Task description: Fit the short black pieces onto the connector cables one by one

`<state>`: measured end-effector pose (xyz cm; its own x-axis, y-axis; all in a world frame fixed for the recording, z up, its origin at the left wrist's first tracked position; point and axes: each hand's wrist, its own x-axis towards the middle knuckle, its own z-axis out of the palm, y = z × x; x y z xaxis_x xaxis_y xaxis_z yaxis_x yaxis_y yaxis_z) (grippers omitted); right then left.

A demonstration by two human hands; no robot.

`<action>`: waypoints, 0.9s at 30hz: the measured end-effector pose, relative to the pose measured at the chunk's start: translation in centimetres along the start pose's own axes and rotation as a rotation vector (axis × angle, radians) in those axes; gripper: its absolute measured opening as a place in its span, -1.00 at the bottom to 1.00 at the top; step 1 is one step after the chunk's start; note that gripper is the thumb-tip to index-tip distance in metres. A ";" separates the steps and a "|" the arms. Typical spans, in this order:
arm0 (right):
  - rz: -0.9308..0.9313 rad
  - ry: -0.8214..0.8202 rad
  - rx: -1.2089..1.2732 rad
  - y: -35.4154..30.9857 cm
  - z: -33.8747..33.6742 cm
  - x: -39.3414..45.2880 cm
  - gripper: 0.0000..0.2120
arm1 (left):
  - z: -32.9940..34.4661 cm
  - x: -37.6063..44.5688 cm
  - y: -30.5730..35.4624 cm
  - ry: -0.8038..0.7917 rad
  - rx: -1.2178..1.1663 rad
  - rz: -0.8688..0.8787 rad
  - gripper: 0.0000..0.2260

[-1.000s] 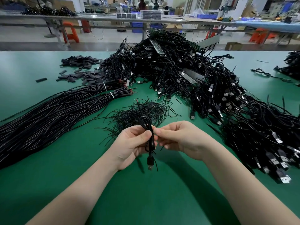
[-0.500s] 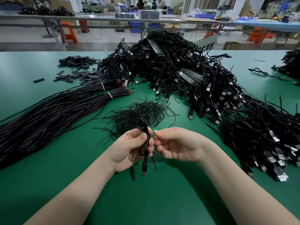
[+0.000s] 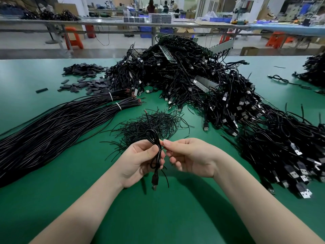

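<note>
The left hand [image 3: 140, 159] gripped 1 coiled connector cable [image 3: 155, 147] above the green table [image 3: 175, 217], fingers curled round the bundle. Its loop stood above the thumb, and its USB plug [image 3: 154, 183] hung below the palm. A thin wire end [image 3: 147, 118] rose from the loop. The right hand [image 3: 191, 157] sat just beside it, thumb and forefinger pinching at the coil's side; what exactly they pinched I could not make out. Behind the hands lay a small heap of thin black ties [image 3: 151, 124]. To the left stretched 2 banded bundles of long black wires [image 3: 58, 124]. The short black pieces [image 3: 84, 78] lay scattered farther back on the left. A big tangled pile of USB cables [image 3: 219, 95] filled the right side.
</note>
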<state>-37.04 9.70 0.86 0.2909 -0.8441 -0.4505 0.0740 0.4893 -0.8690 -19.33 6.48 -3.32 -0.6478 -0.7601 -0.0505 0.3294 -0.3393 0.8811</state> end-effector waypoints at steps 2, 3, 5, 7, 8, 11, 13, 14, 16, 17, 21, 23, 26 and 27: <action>0.046 -0.026 0.016 0.0 -0.1 0.0 -0.76 | 0.1 0.0 0.0 0.002 0.026 0.009 -0.59; 0.058 -0.036 0.022 0.0 -0.2 0.1 -0.77 | 0.1 0.0 0.0 0.001 0.030 0.011 -0.59; 0.064 -0.056 0.060 0.0 -0.3 0.1 -0.81 | 0.1 -0.1 0.0 0.001 0.026 0.011 -0.59; 0.061 -0.071 0.104 -0.1 -0.3 0.0 -0.88 | 0.0 0.0 -0.1 0.024 0.008 0.005 -0.58; 0.057 -0.076 0.122 -0.1 -0.3 0.0 -0.91 | -0.1 0.0 -0.1 0.034 0.004 0.004 -0.57; 0.033 -0.059 0.170 -0.2 -0.1 0.0 -0.95 | -0.1 0.1 -0.2 0.055 0.017 0.002 -0.55; -0.020 -0.020 0.153 -0.1 0.0 0.0 -0.92 | -0.1 0.1 -0.2 0.069 0.031 0.006 -0.53; -0.063 0.009 0.124 -0.1 0.1 -0.1 -0.90 | -0.1 0.1 -0.2 0.083 0.032 0.011 -0.52; -0.188 0.088 0.055 0.1 0.4 0.0 -0.97 | 0.0 0.2 -0.3 0.117 0.020 0.027 -0.54; -0.271 0.145 0.004 0.3 0.5 0.1 -0.94 | 0.0 0.2 -0.3 0.131 0.007 0.031 -0.62; -0.748 0.452 -0.580 0.9 1.2 0.9 -0.85 | 0.2 0.4 -0.2 0.211 -0.095 0.007 -0.85; -1.097 0.536 -0.930 1.2 1.4 1.2 -0.90 | 0.3 0.4 0.0 0.244 -0.172 -0.062 -0.88; -1.546 0.504 -1.388 1.6 0.9 1.3 -0.86 | 0.2 0.3 0.2 0.248 -0.314 -0.178 -0.84; -1.604 0.501 -1.433 1.6 0.8 1.4 -0.83 | 0.2 0.2 0.1 0.238 -0.332 -0.194 -0.83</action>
<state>-35.78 9.51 -1.04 0.5049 -0.3395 0.7936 -0.6845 -0.7175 0.1286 -19.60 6.40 -3.09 -0.5557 -0.7584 -0.3407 0.4452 -0.6175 0.6484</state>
